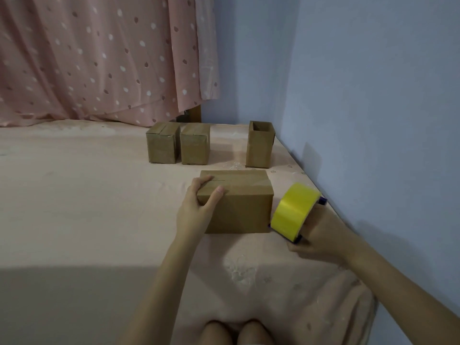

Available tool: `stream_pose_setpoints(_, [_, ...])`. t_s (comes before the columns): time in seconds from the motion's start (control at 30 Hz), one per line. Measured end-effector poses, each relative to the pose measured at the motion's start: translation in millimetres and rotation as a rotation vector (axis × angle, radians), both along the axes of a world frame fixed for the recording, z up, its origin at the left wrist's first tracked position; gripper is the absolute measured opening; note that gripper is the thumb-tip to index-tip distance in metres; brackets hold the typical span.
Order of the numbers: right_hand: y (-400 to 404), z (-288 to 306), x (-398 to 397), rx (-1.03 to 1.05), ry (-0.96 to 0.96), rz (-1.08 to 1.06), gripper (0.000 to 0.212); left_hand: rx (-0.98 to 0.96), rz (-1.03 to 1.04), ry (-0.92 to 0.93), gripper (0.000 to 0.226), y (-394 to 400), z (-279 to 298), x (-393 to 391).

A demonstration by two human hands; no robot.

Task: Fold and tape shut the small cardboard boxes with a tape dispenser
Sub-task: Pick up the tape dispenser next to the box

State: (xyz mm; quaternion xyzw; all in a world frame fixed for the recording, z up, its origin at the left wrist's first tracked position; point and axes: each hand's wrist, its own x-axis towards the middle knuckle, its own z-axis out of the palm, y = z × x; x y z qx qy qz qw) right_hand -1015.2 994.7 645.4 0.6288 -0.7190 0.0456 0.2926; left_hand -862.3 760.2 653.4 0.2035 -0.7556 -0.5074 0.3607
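Note:
A small cardboard box point(244, 207) lies on its side on the pink bed sheet, its top flaps folded shut with a seam along the top. My left hand point(199, 205) grips its left end, fingers over the top and thumb on the near face. My right hand point(321, 235) holds a tape dispenser with a yellow tape roll point(293, 211) just right of the box, a little apart from it. A dark blue part of the dispenser shows at both ends of the roll.
Two closed, taped boxes point(163, 143) point(195, 144) stand side by side farther back. An open-topped box point(260, 145) stands upright near the blue wall point(373, 120). A pink dotted curtain point(99, 58) hangs behind. My knees point(236, 332) show at the bottom.

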Motion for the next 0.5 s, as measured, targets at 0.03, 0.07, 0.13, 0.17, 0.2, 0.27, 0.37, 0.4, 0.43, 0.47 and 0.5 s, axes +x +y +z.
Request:
stream_pose_setpoints(0.03, [-2, 10, 5, -0.145, 0.063, 0.055, 0.040, 0.002, 0.002, -0.002, 0.042, 0, 0, 0])
stream_pose_setpoints(0.07, [-5, 24, 12, -0.283, 0.105, 0.081, 0.047, 0.004, 0.003, -0.005, 0.041, -1, -1, 0])
stream_pose_setpoints(0.13, [-15, 54, 30, -0.556, 0.064, 0.062, 0.045, 0.006, 0.004, -0.006, 0.037, -2, -1, -1])
stream_pose_setpoints(0.17, [-21, 68, 40, -0.689, -0.040, 0.049, 0.038, 0.005, 0.003, -0.004, 0.035, -2, -1, -1])
stream_pose_setpoints(0.2, [-26, 82, 51, -0.806, -0.221, 0.048, 0.030, 0.005, 0.000, -0.003, 0.034, -2, -1, 0])
stream_pose_setpoints(0.27, [-39, 109, 71, -0.999, -0.687, 0.106, 0.022, 0.012, -0.010, -0.003, 0.032, -2, 0, 0])
stream_pose_setpoints(0.37, [-59, 148, 85, -1.308, -1.117, 0.233, 0.017, 0.033, -0.022, -0.014, 0.028, -1, 2, 2])
stream_pose_setpoints(0.4, [-68, 159, 86, -1.386, -1.229, 0.250, 0.016, 0.041, -0.026, -0.018, 0.029, 0, 3, 3])
stream_pose_setpoints(0.43, [-77, 167, 85, -1.426, -1.347, 0.249, 0.016, 0.045, -0.029, -0.022, 0.030, 0, 3, 3])
stream_pose_setpoints(0.47, [-87, 171, 83, -1.430, -1.457, 0.217, 0.015, 0.046, -0.034, -0.026, 0.031, 0, 4, 3])
stream_pose_setpoints(0.5, [-96, 172, 80, -1.408, -1.556, 0.157, 0.015, 0.047, -0.040, -0.028, 0.031, 0, 4, 4])
